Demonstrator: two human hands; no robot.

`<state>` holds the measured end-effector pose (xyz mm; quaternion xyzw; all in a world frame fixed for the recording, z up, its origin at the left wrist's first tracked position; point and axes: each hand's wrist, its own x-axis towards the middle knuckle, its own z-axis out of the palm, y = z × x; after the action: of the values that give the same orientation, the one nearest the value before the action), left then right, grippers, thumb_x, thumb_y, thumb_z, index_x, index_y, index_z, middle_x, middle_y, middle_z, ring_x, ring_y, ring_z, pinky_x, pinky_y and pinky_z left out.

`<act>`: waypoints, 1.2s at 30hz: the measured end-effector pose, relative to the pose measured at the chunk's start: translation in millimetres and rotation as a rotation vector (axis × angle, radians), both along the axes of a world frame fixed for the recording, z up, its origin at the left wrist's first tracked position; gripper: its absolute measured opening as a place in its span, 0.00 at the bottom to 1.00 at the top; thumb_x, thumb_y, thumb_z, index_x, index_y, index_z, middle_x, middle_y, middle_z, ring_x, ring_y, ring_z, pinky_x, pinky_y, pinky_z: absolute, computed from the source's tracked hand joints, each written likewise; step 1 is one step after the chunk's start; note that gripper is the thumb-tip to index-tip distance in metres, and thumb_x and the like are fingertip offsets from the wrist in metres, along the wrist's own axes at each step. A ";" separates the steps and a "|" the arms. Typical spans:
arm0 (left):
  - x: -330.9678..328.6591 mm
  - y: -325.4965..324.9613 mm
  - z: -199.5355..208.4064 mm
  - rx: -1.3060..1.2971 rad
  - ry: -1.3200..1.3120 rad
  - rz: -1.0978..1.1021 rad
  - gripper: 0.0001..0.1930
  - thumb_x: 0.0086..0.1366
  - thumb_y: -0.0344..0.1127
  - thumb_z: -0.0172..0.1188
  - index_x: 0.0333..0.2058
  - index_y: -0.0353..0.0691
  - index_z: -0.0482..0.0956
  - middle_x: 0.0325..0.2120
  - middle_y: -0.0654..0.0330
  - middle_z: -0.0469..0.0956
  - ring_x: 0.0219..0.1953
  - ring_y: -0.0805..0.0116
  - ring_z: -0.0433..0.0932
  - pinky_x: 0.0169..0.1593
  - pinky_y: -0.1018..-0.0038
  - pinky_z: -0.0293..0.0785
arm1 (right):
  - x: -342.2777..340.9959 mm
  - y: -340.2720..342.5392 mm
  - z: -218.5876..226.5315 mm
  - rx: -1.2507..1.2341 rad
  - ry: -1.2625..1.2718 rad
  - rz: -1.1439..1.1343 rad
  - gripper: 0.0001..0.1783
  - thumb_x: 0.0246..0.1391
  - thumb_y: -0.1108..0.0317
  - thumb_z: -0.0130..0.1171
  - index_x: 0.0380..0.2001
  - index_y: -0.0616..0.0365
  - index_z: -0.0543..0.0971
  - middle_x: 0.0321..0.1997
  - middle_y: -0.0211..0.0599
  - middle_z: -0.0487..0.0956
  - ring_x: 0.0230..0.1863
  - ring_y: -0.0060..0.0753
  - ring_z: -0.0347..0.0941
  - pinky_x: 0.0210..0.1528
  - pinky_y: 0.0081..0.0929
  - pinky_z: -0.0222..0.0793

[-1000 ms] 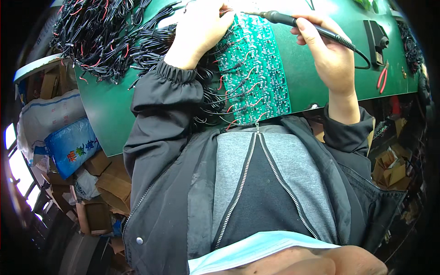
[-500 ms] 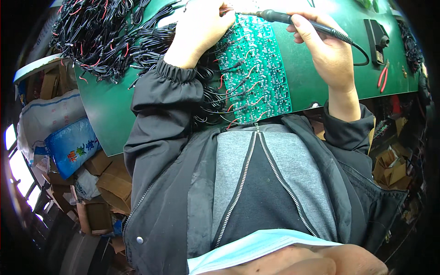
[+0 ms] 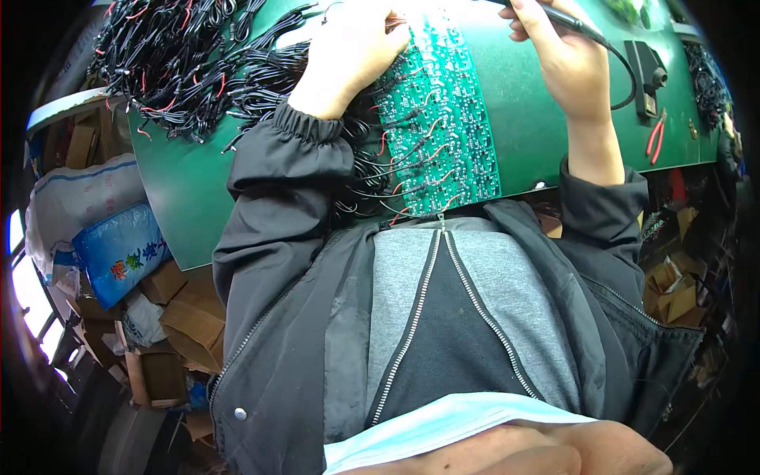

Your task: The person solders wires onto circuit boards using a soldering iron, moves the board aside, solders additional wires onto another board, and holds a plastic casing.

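Observation:
A panel of green circuit boards (image 3: 467,142) lies on the table in front of me, with black and red wires attached along its left side. At the panel's far left edge my left hand (image 3: 352,51) is closed, its thumb and fingertips pinching a thin wire; glare and the picture's top edge partly hide this. My right hand (image 3: 571,67) grips a soldering iron (image 3: 576,24) to the right of the panel, apart from it. The iron's tip is out of the picture, and its black cord loops down past my hand.
Bundles of black cables (image 3: 178,71) with red wire ends cover the green table (image 3: 178,198) at far left. More cables lie beside the panel. A black soldering iron stand (image 3: 647,75) and red-handled pliers (image 3: 655,138) lie on the right. Cardboard boxes (image 3: 194,324) crowd the floor.
My right hand has moved up and away to the right, taking the soldering iron off the panel's far end. My left hand has stayed nearly in place.

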<state>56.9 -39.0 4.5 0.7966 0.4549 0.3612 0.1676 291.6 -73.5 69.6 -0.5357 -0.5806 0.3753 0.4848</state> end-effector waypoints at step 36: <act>-37.1 9.1 51.7 -0.315 -0.053 0.081 0.14 0.70 0.35 0.60 0.47 0.30 0.81 0.33 0.58 0.82 0.32 0.74 0.75 0.38 0.75 0.72 | -31.7 65.9 -24.8 0.730 -0.294 0.090 0.12 0.60 0.64 0.55 0.40 0.54 0.85 0.35 0.43 0.86 0.34 0.53 0.80 0.42 0.40 0.77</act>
<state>19.8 -29.9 56.1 0.7316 0.5331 0.3130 0.2875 259.9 -7.6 44.8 -0.3503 -0.7619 0.0845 0.5381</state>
